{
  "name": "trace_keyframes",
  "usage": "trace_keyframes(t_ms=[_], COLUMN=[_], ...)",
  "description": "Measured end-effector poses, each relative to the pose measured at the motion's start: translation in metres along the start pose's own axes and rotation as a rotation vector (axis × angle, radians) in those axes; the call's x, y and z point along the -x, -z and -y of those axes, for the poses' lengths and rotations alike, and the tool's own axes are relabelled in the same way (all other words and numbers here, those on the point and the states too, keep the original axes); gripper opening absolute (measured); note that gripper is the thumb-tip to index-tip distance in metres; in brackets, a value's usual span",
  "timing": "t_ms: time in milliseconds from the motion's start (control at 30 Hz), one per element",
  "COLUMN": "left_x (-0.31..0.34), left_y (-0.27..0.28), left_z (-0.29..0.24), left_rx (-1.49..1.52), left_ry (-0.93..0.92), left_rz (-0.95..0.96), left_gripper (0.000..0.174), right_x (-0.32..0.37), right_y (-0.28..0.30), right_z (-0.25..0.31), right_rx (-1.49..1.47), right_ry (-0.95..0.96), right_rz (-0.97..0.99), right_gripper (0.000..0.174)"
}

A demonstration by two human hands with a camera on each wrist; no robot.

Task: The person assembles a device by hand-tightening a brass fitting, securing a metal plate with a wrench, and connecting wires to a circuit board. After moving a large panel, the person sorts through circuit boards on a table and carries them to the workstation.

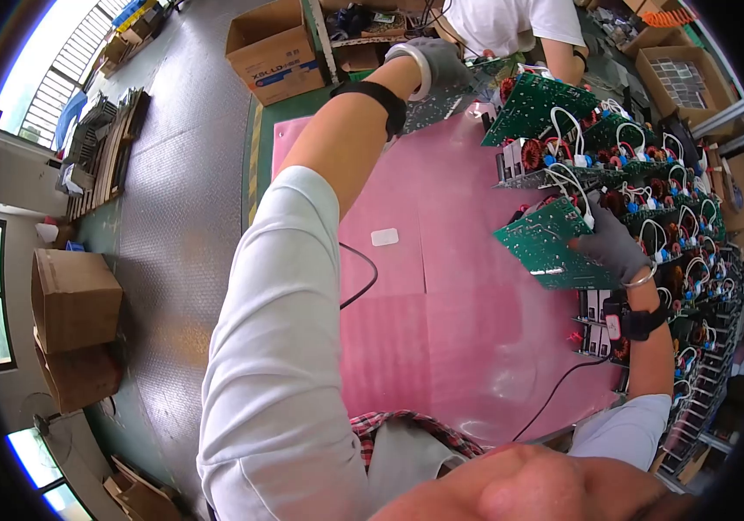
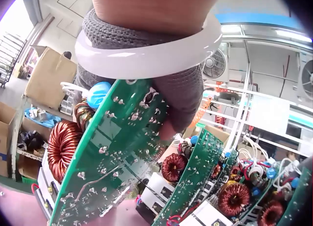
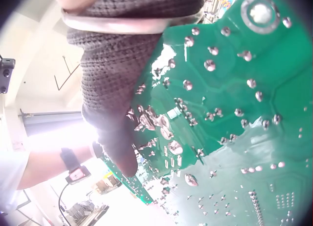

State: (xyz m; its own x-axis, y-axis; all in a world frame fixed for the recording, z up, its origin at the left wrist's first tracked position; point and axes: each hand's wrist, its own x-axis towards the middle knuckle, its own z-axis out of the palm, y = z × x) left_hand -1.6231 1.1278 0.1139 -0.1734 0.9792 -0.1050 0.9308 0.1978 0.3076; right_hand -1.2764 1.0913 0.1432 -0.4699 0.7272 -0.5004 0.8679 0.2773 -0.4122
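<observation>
My gloved left hand (image 1: 441, 65) grips a green circuit board (image 2: 107, 147) at the far side of the pink mat (image 1: 389, 330). That board stands tilted, with a copper coil (image 2: 64, 150) on its component side. My gloved right hand (image 1: 611, 243) holds another green board (image 1: 554, 247) by its edge at the mat's right side. In the right wrist view, the thumb lies against the soldered face of this board (image 3: 220, 113), and the other fingers are hidden. White cables (image 1: 570, 178) rise beside the right hand.
Rows of similar boards (image 1: 693, 260) line the right side. Another board (image 1: 532, 108) leans behind my right hand. Across the mat sits a person in a white shirt (image 1: 498, 26). A cardboard box (image 1: 272, 52) stands at the far left corner; a small white rectangle (image 1: 385, 237) lies on the mat.
</observation>
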Motion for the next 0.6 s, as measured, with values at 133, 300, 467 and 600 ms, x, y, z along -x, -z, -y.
trace_keyframes(t_ms=[133,300,467,600], left_x=[-0.015,-0.070,-0.032,-0.042], left_y=[-0.001,-0.039,-0.009,-0.016], left_z=[0.022,0.027,0.006,0.018], left_rx=[0.152,-0.570,-0.285,-0.578], left_ry=[-0.017,-0.406,-0.187,-0.371], left_rz=[-0.066,-0.043,-0.008,-0.136], left_gripper=[0.032,0.025,0.034,0.023], right_x=[-0.005,-0.005,-0.001,-0.001], right_y=[-0.003,-0.004,-0.005,-0.003], right_z=[-0.008,-0.006,-0.001,0.000], right_rx=[-0.037,-0.063,-0.112,-0.169], right_ry=[-0.013,-0.035,-0.044,0.041], right_rz=[-0.013,0.010,-0.016,-0.008], right_gripper=[0.076,0.071,0.065,0.063])
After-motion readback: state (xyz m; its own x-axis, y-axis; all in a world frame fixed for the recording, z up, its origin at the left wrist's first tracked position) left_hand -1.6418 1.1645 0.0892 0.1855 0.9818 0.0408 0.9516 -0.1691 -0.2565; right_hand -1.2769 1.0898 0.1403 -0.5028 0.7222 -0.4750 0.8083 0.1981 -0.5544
